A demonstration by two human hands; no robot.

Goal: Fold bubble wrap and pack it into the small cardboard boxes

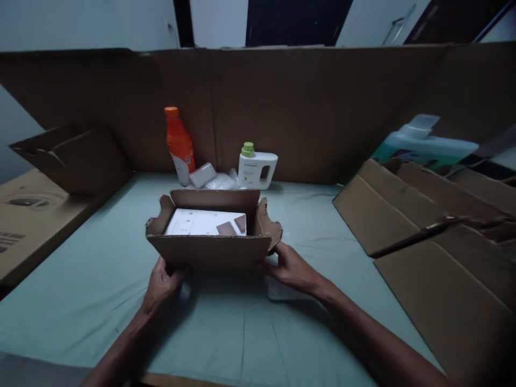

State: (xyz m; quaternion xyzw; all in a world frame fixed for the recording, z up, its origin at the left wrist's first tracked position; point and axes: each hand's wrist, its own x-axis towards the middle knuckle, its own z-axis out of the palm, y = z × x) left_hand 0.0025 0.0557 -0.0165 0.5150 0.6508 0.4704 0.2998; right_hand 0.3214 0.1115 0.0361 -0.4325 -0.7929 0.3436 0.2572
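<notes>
We held the open carton (pixel 209 251), with the white box (pixel 191 223) inside, over the table (pixel 100 279) — its long axis lay side to side, left grip (pixel 161 285) and right grip (pixel 293 270) each grasping one end.

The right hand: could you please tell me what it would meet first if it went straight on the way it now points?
Most likely the open cardboard box: the right hand appears to hold it near its right end. Depth under the box is unclear.
</notes>
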